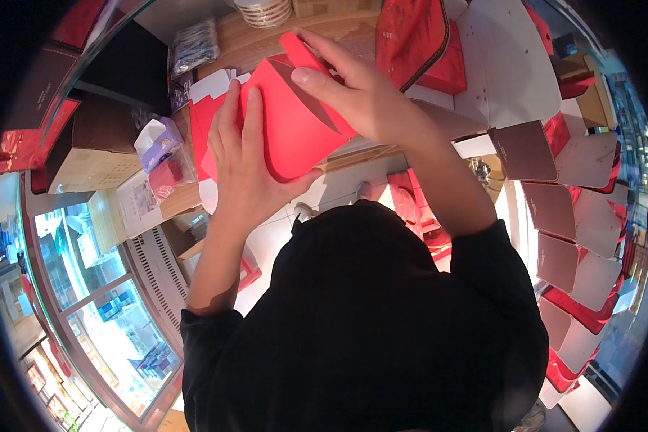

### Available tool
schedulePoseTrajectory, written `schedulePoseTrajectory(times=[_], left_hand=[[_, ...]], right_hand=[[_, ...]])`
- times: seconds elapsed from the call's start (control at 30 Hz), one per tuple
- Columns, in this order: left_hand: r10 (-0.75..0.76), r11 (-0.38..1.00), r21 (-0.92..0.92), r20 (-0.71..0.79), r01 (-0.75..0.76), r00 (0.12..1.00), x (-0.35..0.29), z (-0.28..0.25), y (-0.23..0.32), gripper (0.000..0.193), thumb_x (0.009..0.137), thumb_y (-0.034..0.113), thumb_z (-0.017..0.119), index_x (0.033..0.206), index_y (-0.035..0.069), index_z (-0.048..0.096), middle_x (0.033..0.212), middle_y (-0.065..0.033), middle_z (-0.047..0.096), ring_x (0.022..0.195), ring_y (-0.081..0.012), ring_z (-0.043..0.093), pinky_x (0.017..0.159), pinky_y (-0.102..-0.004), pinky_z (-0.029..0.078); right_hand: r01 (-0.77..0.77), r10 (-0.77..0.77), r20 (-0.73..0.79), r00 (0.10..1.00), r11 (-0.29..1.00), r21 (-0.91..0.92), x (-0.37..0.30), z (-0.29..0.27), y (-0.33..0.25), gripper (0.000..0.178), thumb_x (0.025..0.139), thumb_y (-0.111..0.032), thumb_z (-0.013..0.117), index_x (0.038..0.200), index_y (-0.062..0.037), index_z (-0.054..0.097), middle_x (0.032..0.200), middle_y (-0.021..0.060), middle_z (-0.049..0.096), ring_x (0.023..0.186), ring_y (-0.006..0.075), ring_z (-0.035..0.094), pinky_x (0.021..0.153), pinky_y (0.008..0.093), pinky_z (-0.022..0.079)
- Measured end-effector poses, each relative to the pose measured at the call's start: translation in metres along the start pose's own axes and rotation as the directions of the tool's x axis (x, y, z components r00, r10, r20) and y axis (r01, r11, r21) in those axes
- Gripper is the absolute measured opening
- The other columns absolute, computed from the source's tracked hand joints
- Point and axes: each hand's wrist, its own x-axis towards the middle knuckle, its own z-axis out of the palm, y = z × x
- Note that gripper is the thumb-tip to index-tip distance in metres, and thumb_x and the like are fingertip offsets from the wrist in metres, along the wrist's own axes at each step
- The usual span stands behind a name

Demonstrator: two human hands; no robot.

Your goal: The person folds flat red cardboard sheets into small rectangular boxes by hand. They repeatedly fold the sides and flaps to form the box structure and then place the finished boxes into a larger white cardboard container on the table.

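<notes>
A red cardboard box [288, 129], partly folded, is held up between my two hands over the desk. My left hand [245, 165] wraps the box's near left side, its fingers lying along the red panel and the thumb at the lower edge. My right hand [360, 90] grips the upper right part, pinching a narrow red flap [300, 54] between thumb and fingers. More flat red card with white tabs [219, 84] lies beside the box on the left, partly hidden by my left hand.
A purple and white tissue box [157, 144] stands at the left desk edge, beside a brown carton [93, 144]. Clear plastic packets [194, 45] and a stack of pale round containers [263, 11] sit at the back. Red bags [414, 36] and several open-lidded boxes [554, 209] fill the right.
</notes>
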Motion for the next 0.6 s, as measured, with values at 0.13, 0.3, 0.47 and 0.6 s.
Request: schedulePoseTrajectory(times=[0.13,0.3,0.47,0.6], left_hand=[[0.008,1.0,0.009,0.008,-0.008,1.0,-0.0004,0.0014,-0.0011,0.115,0.054,0.045,0.081,0.143,0.005,0.02,0.143,-0.0256,0.021,0.129,-0.0425,0.026,0.103,-0.0527,0.025],[-0.005,1.0,0.019,0.025,0.004,1.0,-0.0002,0.0022,-0.0003,0.115,0.053,0.044,0.082,0.143,0.006,0.021,0.143,-0.0244,0.021,0.129,-0.0421,0.026,0.104,-0.052,0.025],[-0.006,1.0,0.011,0.022,0.006,1.0,0.0017,0.0022,-0.0013,0.115,0.051,0.04,0.083,0.143,0.007,0.021,0.144,-0.0234,0.021,0.129,-0.0416,0.027,0.104,-0.0518,0.025],[-0.015,0.999,0.038,0.028,0.014,1.0,0.0022,0.0022,-0.0001,0.115,0.05,0.037,0.083,0.142,0.007,0.023,0.143,-0.023,0.023,0.128,-0.0415,0.027,0.103,-0.0518,0.026]], right_hand=[[0.048,-0.051,-0.015,0.999,0.987,-0.152,-0.0004,0.0027,0.0094,0.06,0.093,-0.031,0.05,0.143,-0.0101,0.025,0.127,0.0148,0.049,0.115,0.0204,0.048,0.095,0.0307,0.038],[0.097,-0.1,-0.002,0.995,0.975,-0.201,0.001,0.0005,0.0112,0.058,0.094,-0.028,0.049,0.144,-0.0129,0.023,0.132,0.0152,0.046,0.117,0.0209,0.047,0.096,0.031,0.037],[0.102,-0.099,0.022,0.995,0.96,-0.261,-0.0024,0.0007,0.0088,0.055,0.094,-0.026,0.048,0.143,-0.0119,0.026,0.132,0.0154,0.045,0.118,0.0226,0.047,0.097,0.0311,0.037],[0.141,-0.145,-0.002,0.989,0.967,-0.212,-0.0047,0.0038,0.0107,0.051,0.094,-0.026,0.047,0.14,-0.0103,0.031,0.126,0.0147,0.048,0.115,0.0225,0.048,0.095,0.0307,0.038]])
